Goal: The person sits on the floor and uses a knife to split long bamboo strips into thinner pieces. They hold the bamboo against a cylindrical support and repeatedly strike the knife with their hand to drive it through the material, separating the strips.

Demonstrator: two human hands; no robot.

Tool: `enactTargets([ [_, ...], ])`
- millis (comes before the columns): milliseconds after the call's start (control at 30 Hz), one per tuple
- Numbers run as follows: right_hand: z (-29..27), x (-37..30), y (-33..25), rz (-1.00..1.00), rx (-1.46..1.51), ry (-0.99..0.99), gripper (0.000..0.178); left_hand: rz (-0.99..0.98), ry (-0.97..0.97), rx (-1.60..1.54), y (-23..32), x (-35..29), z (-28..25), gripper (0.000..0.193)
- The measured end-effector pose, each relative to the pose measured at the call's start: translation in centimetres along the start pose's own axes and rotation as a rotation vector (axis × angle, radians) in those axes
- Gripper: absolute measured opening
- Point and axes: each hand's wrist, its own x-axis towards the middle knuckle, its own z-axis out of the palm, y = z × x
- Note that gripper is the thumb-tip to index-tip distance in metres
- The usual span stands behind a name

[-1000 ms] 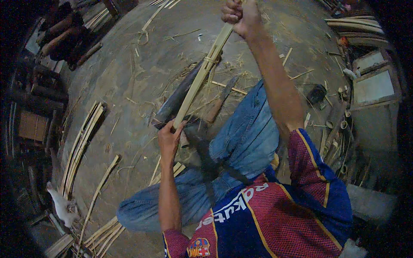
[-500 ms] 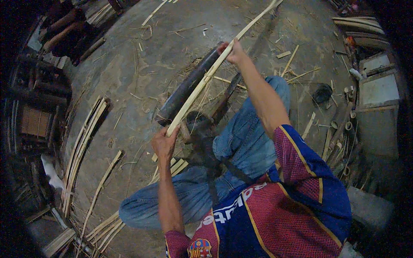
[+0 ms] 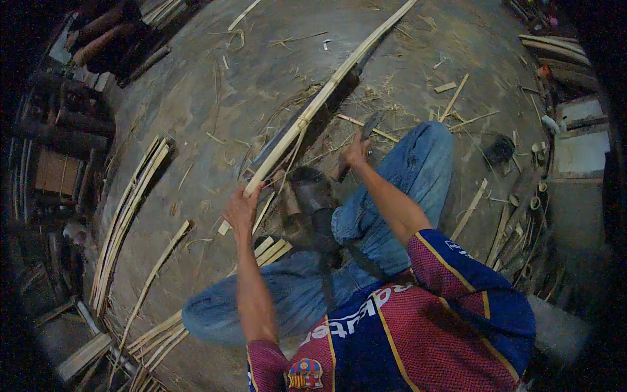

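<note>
A long pale bamboo strip (image 3: 320, 98) runs from my left hand (image 3: 241, 210) up to the far edge of the view. My left hand is closed around its near end. Partway along, a thin sliver hangs from the strip (image 3: 302, 124). Underneath lies a dark round beam (image 3: 330, 117), largely covered by the strip. My right hand (image 3: 356, 151) is above my bent right knee, with its fingers wrapped round a knife. The knife's dark blade (image 3: 373, 124) points away from me, and its brown handle end shows below the hand.
Bundled bamboo strips (image 3: 130, 222) lie at the left, and more strips (image 3: 160, 340) reach under my left leg. Shavings and offcuts (image 3: 454, 98) litter the concrete floor. Cut bamboo tubes (image 3: 516, 196) lie at the right. Part of another person (image 3: 108, 39) shows at the far left.
My right hand has let go of the bamboo strip and come back toward my knee, taking hold of the knife. My left hand still grips the strip's near end, slightly shifted left.
</note>
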Motion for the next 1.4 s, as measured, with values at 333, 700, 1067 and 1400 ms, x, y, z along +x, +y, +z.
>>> enactTargets([
  [333, -0.7, -3.2, -0.2, 0.405, 0.904, -0.195, 0.036, -0.118, -0.167, -0.092, -4.0, 1.7, 0.9, 0.060],
  [700, -2.7, -9.9, -6.8, -0.226, 0.209, -0.532, 0.044, -0.191, -0.195, -0.268, -3.1, -1.1, 3.3, 0.059],
  [1067, -2.3, -8.4, -5.4, -0.990, -0.261, -0.405, 0.041, -0.233, -0.377, -0.340, -3.2, 0.1, 1.9, 0.067],
  [1400, -2.3, -8.7, -6.0, -0.976, -0.149, -0.508, 0.041, -0.188, -0.418, -0.419, -4.2, 0.4, 2.6, 0.064],
])
